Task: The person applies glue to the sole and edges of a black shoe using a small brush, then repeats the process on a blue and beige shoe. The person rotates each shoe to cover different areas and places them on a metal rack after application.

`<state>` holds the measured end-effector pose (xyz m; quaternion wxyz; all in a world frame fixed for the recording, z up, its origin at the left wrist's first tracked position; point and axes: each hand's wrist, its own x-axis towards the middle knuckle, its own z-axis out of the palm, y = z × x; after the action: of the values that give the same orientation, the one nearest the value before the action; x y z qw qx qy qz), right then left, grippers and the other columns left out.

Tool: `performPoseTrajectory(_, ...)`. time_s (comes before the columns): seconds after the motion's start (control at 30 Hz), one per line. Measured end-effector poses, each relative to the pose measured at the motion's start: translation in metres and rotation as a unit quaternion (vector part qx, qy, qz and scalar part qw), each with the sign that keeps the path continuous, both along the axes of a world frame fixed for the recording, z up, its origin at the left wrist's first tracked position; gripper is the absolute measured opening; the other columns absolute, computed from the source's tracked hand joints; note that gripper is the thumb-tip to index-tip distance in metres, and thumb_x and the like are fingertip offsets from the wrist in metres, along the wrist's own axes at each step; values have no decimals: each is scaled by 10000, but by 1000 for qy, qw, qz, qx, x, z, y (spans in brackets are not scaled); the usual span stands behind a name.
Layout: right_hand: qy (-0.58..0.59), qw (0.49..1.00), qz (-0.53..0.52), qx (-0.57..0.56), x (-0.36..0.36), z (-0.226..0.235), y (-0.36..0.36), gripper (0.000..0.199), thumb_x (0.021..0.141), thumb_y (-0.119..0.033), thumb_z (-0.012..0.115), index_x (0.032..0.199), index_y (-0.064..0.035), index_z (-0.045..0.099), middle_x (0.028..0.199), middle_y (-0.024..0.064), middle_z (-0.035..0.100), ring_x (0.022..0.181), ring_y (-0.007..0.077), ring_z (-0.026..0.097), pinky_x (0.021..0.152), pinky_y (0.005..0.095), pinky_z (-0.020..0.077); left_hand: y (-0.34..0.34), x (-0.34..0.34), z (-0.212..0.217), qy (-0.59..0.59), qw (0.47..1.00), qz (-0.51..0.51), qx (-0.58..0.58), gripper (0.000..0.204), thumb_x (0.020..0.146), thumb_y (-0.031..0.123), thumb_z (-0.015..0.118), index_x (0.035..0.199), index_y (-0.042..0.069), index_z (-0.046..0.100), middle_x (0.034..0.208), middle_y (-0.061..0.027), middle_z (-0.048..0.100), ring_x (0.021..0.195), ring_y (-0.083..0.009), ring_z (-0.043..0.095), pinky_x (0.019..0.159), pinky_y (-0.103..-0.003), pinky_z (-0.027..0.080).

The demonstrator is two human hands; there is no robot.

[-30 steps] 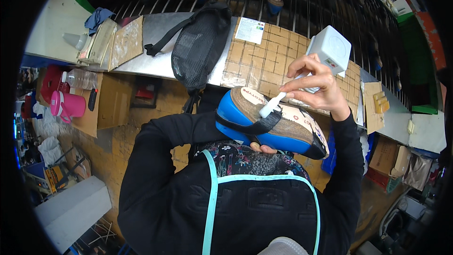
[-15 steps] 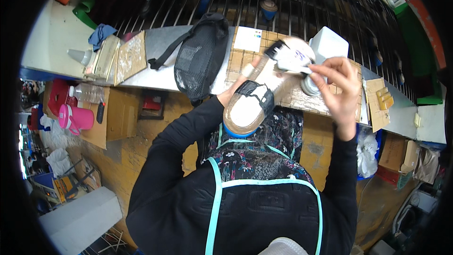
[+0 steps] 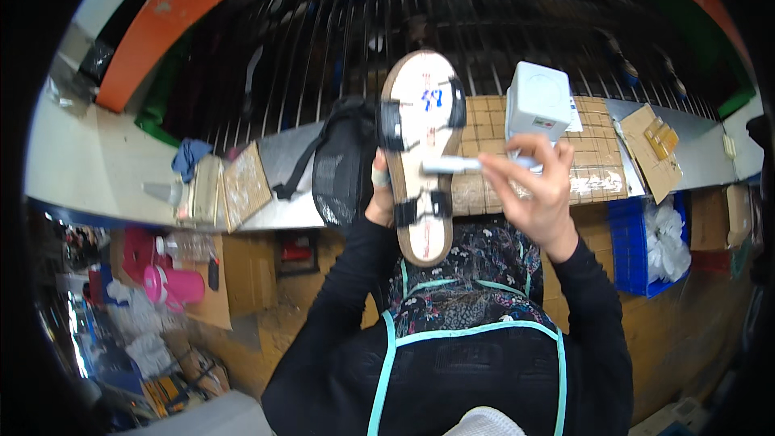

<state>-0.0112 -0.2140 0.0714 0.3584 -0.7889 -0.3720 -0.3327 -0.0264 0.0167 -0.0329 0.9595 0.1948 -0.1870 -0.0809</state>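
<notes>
Tan-edged sandal (image 3: 420,157) now stands upright, sole facing the camera, raised from its tilt a moment ago, left hand (image 3: 379,202) gripping its nine-o'clock edge while right hand (image 3: 541,190) pinches a marker (image 3: 456,165) at three o'clock, ready for marking.

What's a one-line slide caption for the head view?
Left hand holds up a tan-rimmed, white-insole sandal with black straps; right hand lays a white marker pen across it, above the brown gridded work mat.

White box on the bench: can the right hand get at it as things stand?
Probably yes. The right hand is just below the white box with nothing between them, but it holds a pen against the sandal.
</notes>
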Motion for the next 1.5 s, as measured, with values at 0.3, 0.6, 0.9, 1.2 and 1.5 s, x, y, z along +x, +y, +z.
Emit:
performPoseTrajectory(0.3, -125, 985, -92, -75, 12, 44, 24, 229, 674, -118, 718, 902, -141, 731, 980, -14, 587, 728, 126, 561, 776, 375, 298, 2, -23, 12, 179, 951, 117, 222, 853, 874, 707, 419, 1319, -21, 433, 961, -221, 580, 809, -295, 611, 695, -359, 551)
performPoseTrajectory(0.6, 179, 957, 100, 205, 38, 30, 4, 102, 847, -40, 688, 932, -26, 744, 872, 24, 622, 724, 85, 562, 660, 211, 432, -7, -29, 47, 50, 993, 37, 102, 660, 953, 495, 480, 1392, 20, 349, 820, -48, 487, 654, -144, 499, 998, -375, 329)
performPoseTrajectory(0.9, 578, 541, 383, 476, 42, -83, 19, 174, 926, -146, 625, 1063, -42, 658, 942, 77, 627, 685, 100, 499, 639, 244, 412, 67, -15, 54, 6, 999, 31, 14, 950, 857, 539, 608, 1495, 6, 148, 872, -131, 537, 660, -209, 568, 936, -358, 357)
performPoseTrajectory(1.2, 617, 515, 392, 448, 23, -109, 37, 168, 924, -157, 626, 1022, -22, 646, 959, 74, 613, 688, 138, 493, 665, 296, 419, 147, 0, 76, 40, 998, 50, 28, 664, 859, 471, 621, 1312, 24, 430, 978, -147, 506, 764, -203, 541, 845, -323, 360)
performPoseTrajectory(1.5, 215, 945, 244, 28, 62, 30, -5, 181, 719, -55, 757, 895, -13, 751, 795, 65, 615, 730, 155, 542, 673, 278, 411, 31, -46, 33, 99, 873, -456, -139, 904, 872, 614, 512, 1494, 27, 219, 894, -131, 507, 657, -196, 530, 779, -350, 343)
